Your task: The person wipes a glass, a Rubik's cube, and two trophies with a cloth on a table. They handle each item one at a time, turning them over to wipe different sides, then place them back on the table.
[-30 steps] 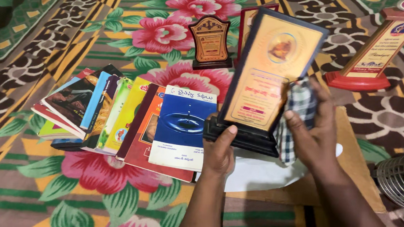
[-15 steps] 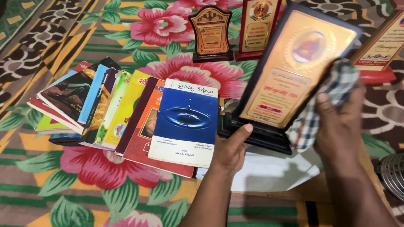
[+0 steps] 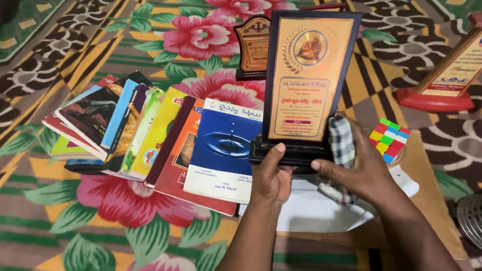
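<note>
Left hand (image 3: 272,179) clamps the plaque (image 3: 305,81) base, upright just right of the books (image 3: 157,133); right hand (image 3: 361,171) pinches a cloth (image 3: 342,141). Better to wipe gently, steadying the base.

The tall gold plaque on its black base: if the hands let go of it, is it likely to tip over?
Probably yes. The plaque is tall on a narrow black base, so it looks top-heavy. The left hand grips that base from below, and the right hand, holding a checked cloth, steadies its side. It looks rigid, not floppy, and its glossy face may be slippery.
</note>
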